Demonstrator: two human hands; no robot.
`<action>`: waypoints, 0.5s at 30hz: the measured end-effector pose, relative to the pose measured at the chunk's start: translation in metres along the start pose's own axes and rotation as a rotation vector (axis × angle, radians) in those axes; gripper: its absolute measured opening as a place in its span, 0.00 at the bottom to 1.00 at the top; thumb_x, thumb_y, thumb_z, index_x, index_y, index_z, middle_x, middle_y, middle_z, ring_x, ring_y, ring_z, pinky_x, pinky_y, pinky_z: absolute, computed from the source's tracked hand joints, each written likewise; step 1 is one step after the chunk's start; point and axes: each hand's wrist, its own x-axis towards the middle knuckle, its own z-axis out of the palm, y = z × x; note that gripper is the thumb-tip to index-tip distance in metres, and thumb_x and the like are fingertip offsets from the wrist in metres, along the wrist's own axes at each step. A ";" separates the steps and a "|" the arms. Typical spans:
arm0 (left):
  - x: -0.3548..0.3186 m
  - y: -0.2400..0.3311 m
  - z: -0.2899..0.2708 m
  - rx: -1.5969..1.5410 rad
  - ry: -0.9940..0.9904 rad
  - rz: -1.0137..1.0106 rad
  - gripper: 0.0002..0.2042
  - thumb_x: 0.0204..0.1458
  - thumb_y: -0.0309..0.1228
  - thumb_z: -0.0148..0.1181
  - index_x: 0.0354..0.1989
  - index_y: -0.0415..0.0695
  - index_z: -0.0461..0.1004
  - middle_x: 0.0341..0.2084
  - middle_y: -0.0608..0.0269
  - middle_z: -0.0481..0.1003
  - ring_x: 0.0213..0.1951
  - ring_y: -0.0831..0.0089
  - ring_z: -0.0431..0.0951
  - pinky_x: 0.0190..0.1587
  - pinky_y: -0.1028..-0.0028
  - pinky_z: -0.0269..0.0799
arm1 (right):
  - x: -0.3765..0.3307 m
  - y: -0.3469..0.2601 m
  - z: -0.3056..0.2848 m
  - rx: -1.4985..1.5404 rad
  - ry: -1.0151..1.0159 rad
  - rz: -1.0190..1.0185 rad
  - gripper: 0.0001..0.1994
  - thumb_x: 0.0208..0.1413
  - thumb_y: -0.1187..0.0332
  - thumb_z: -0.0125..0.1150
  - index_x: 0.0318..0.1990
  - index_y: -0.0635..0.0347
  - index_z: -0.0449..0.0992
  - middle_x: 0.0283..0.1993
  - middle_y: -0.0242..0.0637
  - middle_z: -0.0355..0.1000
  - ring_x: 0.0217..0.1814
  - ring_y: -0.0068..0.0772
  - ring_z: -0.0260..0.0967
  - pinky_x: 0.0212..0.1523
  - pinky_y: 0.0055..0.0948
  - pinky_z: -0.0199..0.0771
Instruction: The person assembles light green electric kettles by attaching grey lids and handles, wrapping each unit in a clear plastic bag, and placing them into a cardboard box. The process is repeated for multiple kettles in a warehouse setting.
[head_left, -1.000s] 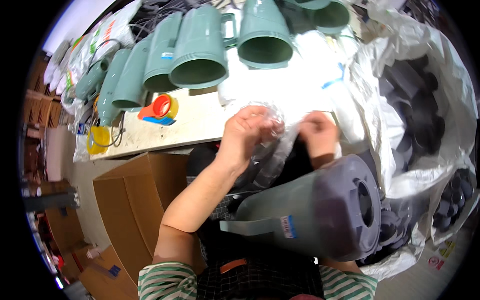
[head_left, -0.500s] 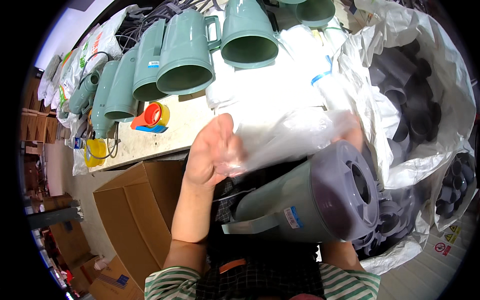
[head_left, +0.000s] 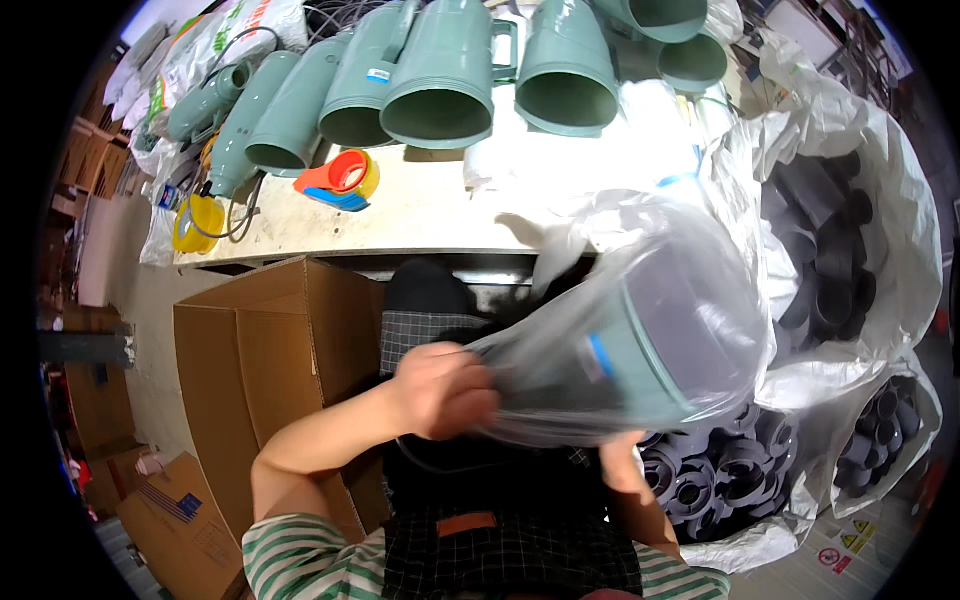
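Observation:
A green plastic jug (head_left: pixel 625 355) with a grey lid lies on its side over my lap, wrapped in a clear plastic bag (head_left: pixel 690 290). My left hand (head_left: pixel 440 390) grips the bag where it bunches at the jug's narrow end. My right hand (head_left: pixel 620 465) is under the jug and mostly hidden; only the wrist and part of the palm show, touching the bag from below.
Several green jugs (head_left: pixel 440 75) lie on their sides on the workbench (head_left: pixel 420 215), beside an orange and yellow tape dispenser (head_left: pixel 340 180). An open cardboard box (head_left: pixel 270 350) stands at my left. White sacks of grey lids (head_left: pixel 820 240) fill the right side.
The bag has been drawn down over the whole jug. My left hand moved down and toward me along the jug, gathering the bag at its end. The right hand dropped underneath.

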 end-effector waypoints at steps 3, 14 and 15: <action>-0.128 0.055 -0.012 0.104 -0.191 -0.230 0.07 0.44 0.30 0.66 0.26 0.48 0.72 0.19 0.67 0.68 0.19 0.69 0.71 0.19 0.71 0.68 | -0.020 0.056 0.003 -0.152 -0.192 0.173 0.28 0.63 0.68 0.60 0.68 0.69 0.61 0.63 0.46 0.69 0.63 0.42 0.68 0.64 0.42 0.67; -0.176 0.230 -0.059 0.317 -0.481 -1.173 0.17 0.45 0.31 0.64 0.45 0.46 0.76 0.36 0.53 0.77 0.35 0.61 0.82 0.38 0.65 0.80 | -0.048 0.165 0.186 -0.729 -1.331 0.844 0.27 0.67 0.60 0.57 0.67 0.64 0.60 0.53 0.47 0.75 0.46 0.35 0.78 0.44 0.29 0.78; -0.161 0.231 -0.090 0.257 -0.283 -1.325 0.17 0.43 0.30 0.65 0.45 0.46 0.76 0.34 0.53 0.77 0.31 0.60 0.82 0.35 0.62 0.80 | -0.055 0.172 0.184 -0.703 -1.380 1.034 0.27 0.67 0.59 0.57 0.68 0.63 0.60 0.53 0.46 0.76 0.45 0.30 0.78 0.41 0.26 0.78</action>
